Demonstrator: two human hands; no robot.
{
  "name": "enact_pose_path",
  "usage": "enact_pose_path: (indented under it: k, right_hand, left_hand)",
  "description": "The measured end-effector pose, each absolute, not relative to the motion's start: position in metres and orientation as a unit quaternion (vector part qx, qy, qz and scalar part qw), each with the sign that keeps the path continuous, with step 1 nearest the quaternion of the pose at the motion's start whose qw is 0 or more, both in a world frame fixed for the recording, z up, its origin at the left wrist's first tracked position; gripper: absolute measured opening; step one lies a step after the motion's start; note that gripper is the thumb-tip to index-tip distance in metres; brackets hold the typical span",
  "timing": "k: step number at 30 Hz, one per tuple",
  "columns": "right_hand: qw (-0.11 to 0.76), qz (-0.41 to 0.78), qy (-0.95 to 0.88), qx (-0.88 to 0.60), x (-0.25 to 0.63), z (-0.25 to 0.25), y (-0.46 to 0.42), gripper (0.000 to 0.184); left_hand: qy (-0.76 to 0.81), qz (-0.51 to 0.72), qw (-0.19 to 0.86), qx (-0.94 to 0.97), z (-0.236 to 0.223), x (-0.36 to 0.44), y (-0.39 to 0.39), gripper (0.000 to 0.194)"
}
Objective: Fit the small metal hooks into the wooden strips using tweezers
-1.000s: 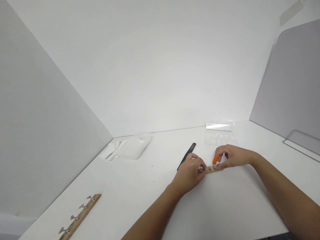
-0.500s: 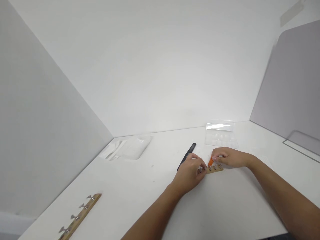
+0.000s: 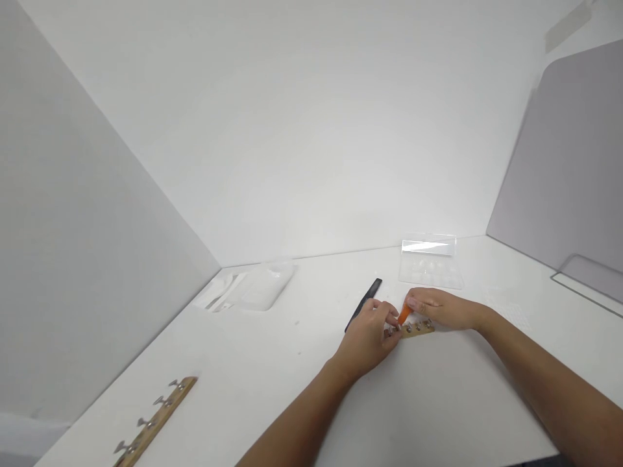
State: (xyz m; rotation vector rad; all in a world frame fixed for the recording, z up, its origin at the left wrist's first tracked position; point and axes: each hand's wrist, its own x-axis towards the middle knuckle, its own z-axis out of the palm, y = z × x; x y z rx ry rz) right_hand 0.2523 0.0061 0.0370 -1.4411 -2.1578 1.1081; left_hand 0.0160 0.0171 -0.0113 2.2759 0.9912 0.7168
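A short wooden strip with several small metal pegs along its top lies on the white table. My left hand grips its left end between thumb and fingers, hiding that part. In my right hand is a small orange tube-like object, held tilted. Its lower tip is at the strip, close to my left fingertips; whether it touches a peg I cannot tell. Just behind my left hand lies a black flat stick, like a nail file.
A second wooden strip with metal pegs lies at the front left. Clear plastic packaging rests at the back left. An open clear compartment case stands near the back wall. A grey panel rises on the right.
My right hand has moved slightly left with the orange object, whose tip is now by my left fingertips. My left hand and the strip have hardly moved.
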Motion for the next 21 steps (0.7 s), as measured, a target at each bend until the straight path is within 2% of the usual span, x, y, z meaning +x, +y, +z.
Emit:
enact_pose_path:
  k: [7, 21]
  right_hand:
    - [0.175, 0.382, -0.763, -0.492, 0.2495, 0.0381, 0.0052, 0.058]
    - [0.177, 0.383, -0.76, -0.494, 0.2487, 0.0343, 0.0049, 0.055]
  left_hand:
    - [0.381, 0.257, 0.286, 0.841, -0.0064, 0.0166, 0.0148, 0.039]
    - [0.395, 0.264, 0.288, 0.831, -0.0066, 0.0174, 0.0155, 0.038]
